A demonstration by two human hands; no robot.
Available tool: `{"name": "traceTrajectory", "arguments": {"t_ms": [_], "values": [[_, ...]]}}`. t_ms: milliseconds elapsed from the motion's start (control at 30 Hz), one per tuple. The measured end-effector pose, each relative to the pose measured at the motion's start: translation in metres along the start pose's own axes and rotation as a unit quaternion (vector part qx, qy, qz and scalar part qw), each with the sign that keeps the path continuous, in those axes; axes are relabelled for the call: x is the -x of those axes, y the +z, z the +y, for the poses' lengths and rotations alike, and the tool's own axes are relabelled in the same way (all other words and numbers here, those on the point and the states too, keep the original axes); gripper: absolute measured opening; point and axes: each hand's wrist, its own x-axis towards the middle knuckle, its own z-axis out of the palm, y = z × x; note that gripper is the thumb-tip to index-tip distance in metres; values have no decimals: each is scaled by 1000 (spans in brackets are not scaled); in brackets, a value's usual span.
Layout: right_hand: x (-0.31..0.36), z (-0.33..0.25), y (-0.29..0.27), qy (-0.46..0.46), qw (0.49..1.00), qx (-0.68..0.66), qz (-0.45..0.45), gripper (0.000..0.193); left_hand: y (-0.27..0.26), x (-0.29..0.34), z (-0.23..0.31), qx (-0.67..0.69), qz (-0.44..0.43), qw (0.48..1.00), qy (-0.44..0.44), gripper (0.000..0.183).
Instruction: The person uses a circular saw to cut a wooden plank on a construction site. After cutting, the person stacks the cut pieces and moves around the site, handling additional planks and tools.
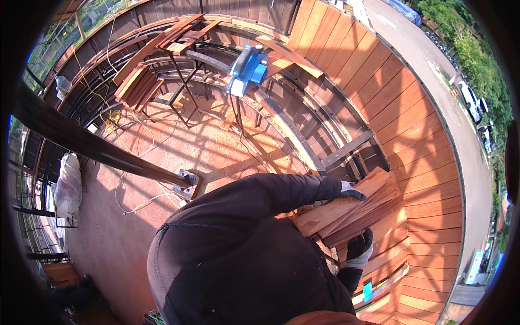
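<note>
Both my arms, in dark sleeves, reach to the right toward a stack of reddish-brown wooden boards [352, 208]. My left hand [352, 191], in a pale glove with dark fingers, lies on the far edge of the top board, fingers stretched out over it. My right hand [359, 249], in a black and white glove, is at the near edge of the stack with its fingers bent and apart. Nothing shows in its grasp; whether its fingertips touch the boards I cannot tell. My dark top covers the lower middle of the view.
A blue power planer [247, 70] sits on a stand beyond my arms. More boards [140, 86] are stacked at the far left, near cords on the floor. A dark post [103, 138] crosses the left side. A curved wooden deck [428, 179] runs along the right.
</note>
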Motion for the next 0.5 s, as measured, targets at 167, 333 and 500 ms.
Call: {"name": "traceTrajectory", "arguments": {"t_ms": [167, 333, 500], "values": [[-10, -24, 67, -12, 989, 115, 94, 50, -18, -6, -19, 75, 18, 996, -55, 75], [-14, -31, 67, -16, 998, 61, -15, 49, -24, -17, -21, 44, -8, 998, -50, 78], [-5, -14, 59, -274, 846, 455, -39, 43, -17, -29, -19, 7, -58, 998, -28, 81]]}}
